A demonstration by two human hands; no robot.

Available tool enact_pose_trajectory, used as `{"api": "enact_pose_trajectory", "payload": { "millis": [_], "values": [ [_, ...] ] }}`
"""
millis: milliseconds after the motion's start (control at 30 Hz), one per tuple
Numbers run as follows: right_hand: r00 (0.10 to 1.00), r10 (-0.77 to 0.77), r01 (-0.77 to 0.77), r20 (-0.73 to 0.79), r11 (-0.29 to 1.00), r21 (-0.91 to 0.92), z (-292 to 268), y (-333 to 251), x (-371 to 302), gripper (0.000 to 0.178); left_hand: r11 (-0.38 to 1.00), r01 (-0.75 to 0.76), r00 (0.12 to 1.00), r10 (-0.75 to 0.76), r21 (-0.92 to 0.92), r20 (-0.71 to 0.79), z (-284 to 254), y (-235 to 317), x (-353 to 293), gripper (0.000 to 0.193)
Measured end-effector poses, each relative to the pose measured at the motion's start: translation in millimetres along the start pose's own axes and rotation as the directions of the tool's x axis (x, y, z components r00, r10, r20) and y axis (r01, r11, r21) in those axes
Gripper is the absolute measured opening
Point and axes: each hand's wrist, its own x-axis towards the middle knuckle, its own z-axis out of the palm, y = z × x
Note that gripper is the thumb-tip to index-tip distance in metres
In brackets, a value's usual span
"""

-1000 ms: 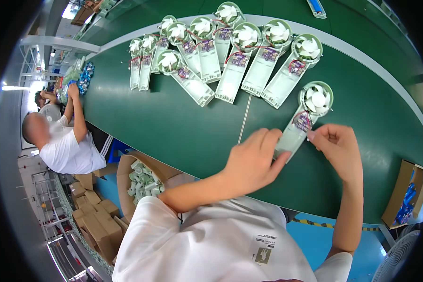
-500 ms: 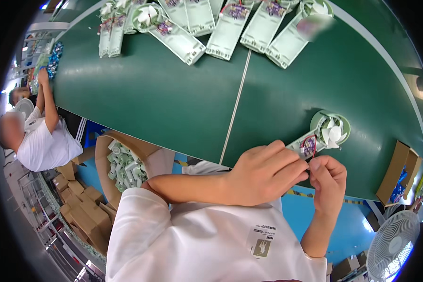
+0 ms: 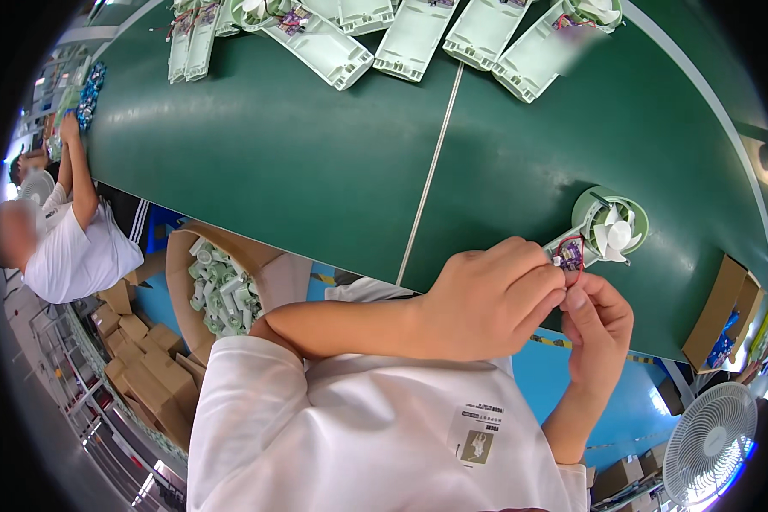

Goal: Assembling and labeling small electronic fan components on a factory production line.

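A small handheld fan with a pale green round housing and white blades lies near the table's front edge. On its open handle sits a purple circuit board with thin red wires. My left hand reaches across from the left, fingers closed, covering most of the handle; what its fingertips pinch is hidden. Close beside it, my right hand pinches with thumb and forefinger at the lower end of a red wire, just below the board. The fingertips of both hands nearly touch.
Several similar open fan bodies line the far side of the green table. A carton of pale green parts stands at the left; another box stands at the right edge. A white fan is lower right. A co-worker sits left.
The view has shifted slightly, so the far fan bodies sit higher. The circuit board shows more fully beside my left fingertips. Both hands remain closed together at the wires.
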Motion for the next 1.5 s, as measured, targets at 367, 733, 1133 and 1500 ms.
{"api": "enact_pose_trajectory", "payload": {
  "millis": [367, 733, 1133, 1500],
  "values": [
    [0.961, -0.256, 0.232, -0.106, 0.953, -0.193, -10.5, 7.8, 8.6, 0.017, 0.962, 0.269, 0.952, -0.259, -0.041, 0.166, -6.0, -3.8, 4.6, 0.041],
    [0.898, -0.407, 0.319, -0.165, 0.863, -0.392, -2.8, 11.8, 9.9, 0.011, 0.958, 0.285, 0.908, -0.257, -0.038, 0.33, -4.6, -9.4, 6.1, 0.026],
    [0.753, -0.658, 0.443, -0.03, 0.54, -0.716, 4.2, 15.7, 5.9, 0.007, 0.955, 0.295, 0.886, -0.274, 0.001, 0.374, -4.3, -8.0, 8.0, 0.029],
    [0.893, -0.379, 0.256, -0.242, 0.871, -0.42, 9.9, 11.7, 2.8, 0.011, 0.961, 0.276, 0.895, -0.267, 0.028, 0.357, 0.3, -7.8, 1.4, 0.026]
  ]
}}
